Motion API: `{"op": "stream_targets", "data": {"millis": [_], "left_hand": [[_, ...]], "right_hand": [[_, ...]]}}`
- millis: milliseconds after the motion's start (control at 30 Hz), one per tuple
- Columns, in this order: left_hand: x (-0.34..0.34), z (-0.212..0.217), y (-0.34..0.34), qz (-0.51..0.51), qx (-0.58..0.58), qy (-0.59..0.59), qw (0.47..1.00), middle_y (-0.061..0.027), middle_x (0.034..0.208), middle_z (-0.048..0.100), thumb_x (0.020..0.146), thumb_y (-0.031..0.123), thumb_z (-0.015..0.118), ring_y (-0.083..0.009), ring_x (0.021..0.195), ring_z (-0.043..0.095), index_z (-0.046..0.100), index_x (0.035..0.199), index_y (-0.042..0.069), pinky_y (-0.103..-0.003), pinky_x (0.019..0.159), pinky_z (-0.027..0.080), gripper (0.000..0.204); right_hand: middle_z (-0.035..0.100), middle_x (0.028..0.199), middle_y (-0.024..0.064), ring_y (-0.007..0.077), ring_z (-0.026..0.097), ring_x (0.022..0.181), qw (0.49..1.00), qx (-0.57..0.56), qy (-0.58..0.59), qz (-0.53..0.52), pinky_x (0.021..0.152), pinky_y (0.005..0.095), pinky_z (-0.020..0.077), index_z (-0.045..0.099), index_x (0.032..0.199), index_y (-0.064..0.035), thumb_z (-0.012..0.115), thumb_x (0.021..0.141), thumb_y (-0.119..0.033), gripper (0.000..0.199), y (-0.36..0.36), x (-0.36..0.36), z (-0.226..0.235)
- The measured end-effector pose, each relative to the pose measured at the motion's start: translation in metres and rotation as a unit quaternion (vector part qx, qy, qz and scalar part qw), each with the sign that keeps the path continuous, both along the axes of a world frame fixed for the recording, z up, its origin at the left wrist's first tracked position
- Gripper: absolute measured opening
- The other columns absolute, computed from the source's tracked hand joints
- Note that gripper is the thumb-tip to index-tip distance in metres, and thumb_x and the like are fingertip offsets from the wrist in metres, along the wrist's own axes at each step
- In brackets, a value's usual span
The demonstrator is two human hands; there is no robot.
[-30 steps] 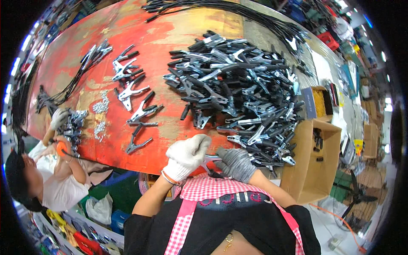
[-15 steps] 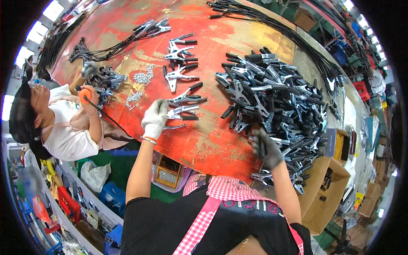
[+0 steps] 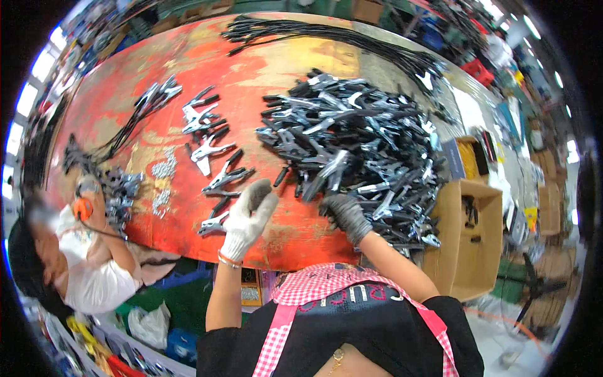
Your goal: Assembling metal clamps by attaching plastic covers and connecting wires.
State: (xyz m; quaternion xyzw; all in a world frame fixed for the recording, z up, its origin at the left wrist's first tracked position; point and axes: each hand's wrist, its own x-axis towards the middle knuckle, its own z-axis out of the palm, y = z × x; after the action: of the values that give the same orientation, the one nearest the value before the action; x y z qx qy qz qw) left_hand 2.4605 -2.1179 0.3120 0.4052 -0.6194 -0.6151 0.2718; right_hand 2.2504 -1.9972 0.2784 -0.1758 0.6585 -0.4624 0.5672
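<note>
Beside lined-up clamps (image 3: 206, 151), the left hand (image 3: 249, 220) (white-gloved) gapes partway.

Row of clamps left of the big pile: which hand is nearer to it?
Left. The white-gloved left hand is at the near end of the row of clamps; the grey-gloved right hand is farther right, by the big pile.

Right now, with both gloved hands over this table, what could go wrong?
The right hand is at the near edge of the heaped clamps; they overlap, so moving one might drag others along. The left hand is close beside the row of clamps, so a careless sweep might knock some askew.
</note>
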Motion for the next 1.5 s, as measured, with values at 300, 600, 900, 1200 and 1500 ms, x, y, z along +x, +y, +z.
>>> {"op": "stream_targets", "data": {"millis": [300,600,900,1200,1500], "left_hand": [[-0.056,0.022,0.088,-0.089,0.017,0.049,0.995,-0.0025,0.08,0.061,0.087,0.012,0.062,-0.0065,0.068,0.056,0.058,0.102,0.0,-0.022,0.06,0.047,0.02],[-0.078,0.053,0.109,0.007,0.193,0.063,0.979,0.0012,0.05,0.046,0.089,0.032,0.058,-0.0072,0.036,0.039,0.062,0.088,0.002,-0.023,0.036,0.029,0.031],[-0.066,0.059,0.061,0.365,0.031,0.223,0.903,0.0055,0.053,0.036,0.093,0.044,0.048,-0.0068,0.046,0.037,0.055,0.082,0.011,-0.023,0.044,0.033,0.035],[0.079,-0.056,-0.016,0.396,0.055,0.011,0.916,-0.0065,0.082,0.06,0.084,0.042,0.061,-0.0166,0.071,0.055,0.057,0.1,0.002,-0.032,0.062,0.044,0.043],[0.05,-0.078,0.06,0.33,-0.057,-0.174,0.926,-0.0155,0.088,0.064,0.083,0.036,0.061,-0.0235,0.084,0.061,0.06,0.106,0.003,-0.037,0.075,0.047,0.04]], "right_hand": [[0.061,0.076,0.0136,0.0319,0.06,0.074,0.861,-0.232,0.442,0.096,0.066,0.04,0.048,0.061,0.098,-0.0077,0.068,0.074,-0.025,0.03,0.055,0.033,0.014],[0.059,0.071,0.0185,0.0344,0.061,0.067,0.94,-0.116,0.29,0.135,0.06,0.0412,0.0461,0.058,0.093,-0.0053,0.061,0.082,-0.03,0.027,0.091,0.021,0.053],[0.064,0.08,0.0207,0.0338,0.063,0.08,0.936,0.046,0.328,0.122,0.073,0.0393,0.0488,0.061,0.098,-0.0079,0.063,0.081,-0.034,0.031,0.193,-0.034,0.094],[0.059,0.113,0.0149,0.0244,0.055,0.106,0.604,0.243,0.752,-0.104,0.093,0.0353,0.0428,0.054,0.119,-0.0043,0.066,0.082,-0.019,0.042,0.323,-0.23,0.083],[0.059,0.097,0.0151,0.0335,0.055,0.091,0.74,-0.253,0.606,0.145,0.079,0.044,0.0444,0.061,0.105,-0.0083,0.065,0.077,-0.031,0.036,0.049,-0.08,0.04]]}}
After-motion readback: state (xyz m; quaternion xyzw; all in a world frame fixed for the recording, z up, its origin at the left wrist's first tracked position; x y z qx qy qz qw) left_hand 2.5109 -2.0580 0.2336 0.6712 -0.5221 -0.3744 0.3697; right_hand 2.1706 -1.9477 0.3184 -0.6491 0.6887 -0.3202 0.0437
